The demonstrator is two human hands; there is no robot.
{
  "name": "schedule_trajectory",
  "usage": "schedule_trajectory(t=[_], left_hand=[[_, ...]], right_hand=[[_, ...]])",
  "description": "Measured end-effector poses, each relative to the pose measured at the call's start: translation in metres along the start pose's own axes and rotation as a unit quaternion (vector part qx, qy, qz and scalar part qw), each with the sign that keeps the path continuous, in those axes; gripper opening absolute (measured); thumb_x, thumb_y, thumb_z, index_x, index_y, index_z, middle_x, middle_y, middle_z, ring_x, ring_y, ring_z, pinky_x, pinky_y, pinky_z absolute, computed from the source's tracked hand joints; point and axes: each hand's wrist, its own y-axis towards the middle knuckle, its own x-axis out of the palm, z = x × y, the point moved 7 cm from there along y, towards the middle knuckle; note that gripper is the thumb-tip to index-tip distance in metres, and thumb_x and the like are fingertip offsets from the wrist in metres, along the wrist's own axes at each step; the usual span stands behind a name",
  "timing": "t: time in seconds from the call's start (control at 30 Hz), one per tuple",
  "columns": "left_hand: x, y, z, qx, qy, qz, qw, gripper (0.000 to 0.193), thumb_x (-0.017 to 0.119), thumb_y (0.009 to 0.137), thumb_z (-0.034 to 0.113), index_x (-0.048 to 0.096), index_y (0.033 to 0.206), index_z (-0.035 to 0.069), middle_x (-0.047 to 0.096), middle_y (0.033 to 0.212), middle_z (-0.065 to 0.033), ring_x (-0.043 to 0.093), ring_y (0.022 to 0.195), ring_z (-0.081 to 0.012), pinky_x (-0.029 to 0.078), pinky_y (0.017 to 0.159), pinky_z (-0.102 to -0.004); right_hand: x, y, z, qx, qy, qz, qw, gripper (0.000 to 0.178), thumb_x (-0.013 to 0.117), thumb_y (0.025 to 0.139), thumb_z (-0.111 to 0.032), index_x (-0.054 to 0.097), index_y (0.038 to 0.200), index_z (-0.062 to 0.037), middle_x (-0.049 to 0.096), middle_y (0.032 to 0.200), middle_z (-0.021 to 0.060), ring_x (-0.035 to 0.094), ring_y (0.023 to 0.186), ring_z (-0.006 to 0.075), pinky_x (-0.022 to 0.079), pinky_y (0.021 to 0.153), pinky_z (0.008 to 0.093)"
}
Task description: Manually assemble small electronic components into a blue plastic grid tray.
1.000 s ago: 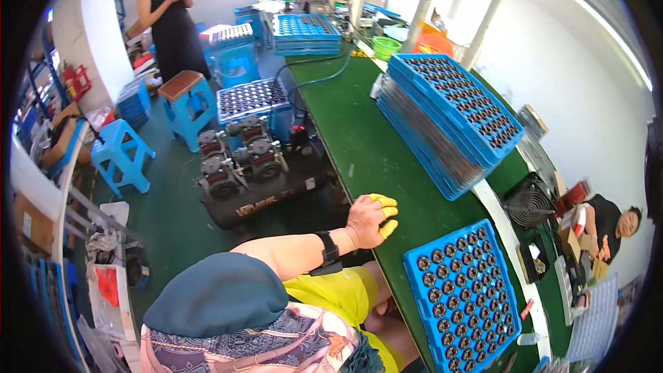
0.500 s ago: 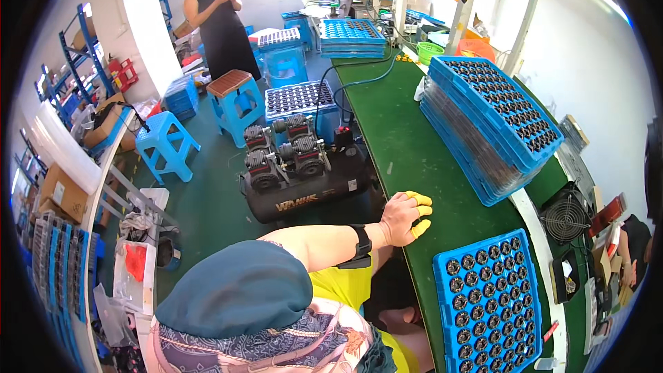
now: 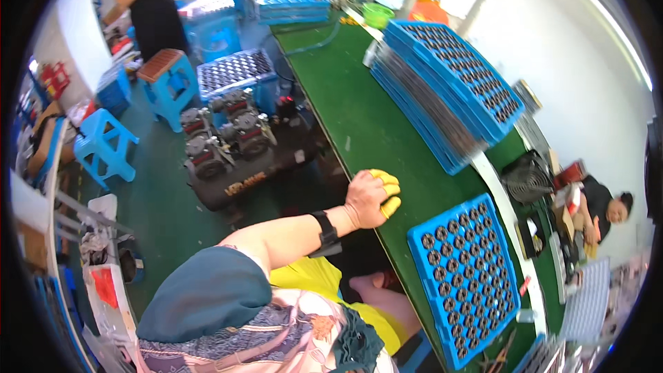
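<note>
My left hand [image 3: 371, 200] is over the near edge of the green tabletop [image 3: 338, 107], with yellow covers on its fingertips. Its fingers are curled in toward the thumb; whatever lies between them is hidden. A black band circles that wrist. Just right of the hand lies a blue tray [image 3: 416, 233] holding rows of small round black parts [image 3: 440, 274]. My right hand is not visible. Bare skin [image 3: 366, 284] shows below the table edge beside yellow cloth, apparently part of a leg.
A tall stack of blue trays [image 3: 452, 100] stands farther along the table. A black fan [image 3: 526, 178] sits at its right side. Left of the table are an air compressor [image 3: 242, 173] and blue stools [image 3: 107, 141]. One person [image 3: 155, 14] stands beyond; another [image 3: 597, 214] is at right.
The whole view has swung to the right and tilted, so the scene shifts left and up. More of the person at right shows. My left hand stays at the table edge, fingers still curled.
</note>
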Motion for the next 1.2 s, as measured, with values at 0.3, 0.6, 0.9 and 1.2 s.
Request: schedule_trajectory(t=[0.3,0.6,0.9,1.2], left_hand=[[0.028,-0.004,-0.046,-0.194,-0.301,-0.153,0.921,0.031,0.046,0.089,0.028,0.062,0.107,0.009,0.062,0.11,-0.0077,0.055,0.104,-0.0233,0.037,0.092,-0.0363],[-0.003,0.002,-0.015,-0.434,-0.849,-0.103,0.284,0.077,0.035,0.086,0.06,0.028,0.138,0.003,0.023,0.144,-0.0172,0.022,0.133,-0.0296,0.016,0.106,-0.0513],[-0.005,0.004,0.057,-0.38,-0.865,-0.22,0.242,0.087,0.037,0.082,0.066,0.019,0.141,0.004,0.017,0.146,-0.0202,0.019,0.134,-0.0324,0.018,0.105,-0.0535],[-0.01,-0.003,0.085,-0.215,-0.601,-0.386,0.666,0.083,0.06,0.081,0.046,0.02,0.141,0.005,0.025,0.145,-0.0121,0.025,0.133,-0.0232,0.02,0.105,-0.0405]], right_hand=[[0.029,-0.002,0.04,0.001,0.063,-0.081,0.995,0.042,0.036,0.096,-0.024,0.047,0.12,0.009,0.05,0.124,0.0217,0.047,0.116,0.0308,0.033,0.1,0.0338],[-0.057,-0.021,-0.036,0.136,0.284,0.062,0.947,0.05,0.029,0.097,-0.026,0.022,0.139,0.0,0.025,0.144,0.0132,0.024,0.133,0.023,0.016,0.109,0.0321],[-0.035,-0.027,-0.272,-0.052,0.567,-0.131,0.811,0.085,0.047,0.082,-0.06,0.024,0.138,-0.0005,0.03,0.14,0.0152,0.033,0.128,0.0267,0.031,0.101,0.0411],[0.002,-0.074,-0.437,0.165,0.819,-0.529,0.15,0.103,0.044,0.072,-0.074,0.016,0.141,-0.0033,0.018,0.146,0.0149,0.02,0.134,0.0312,0.023,0.105,0.0491]])
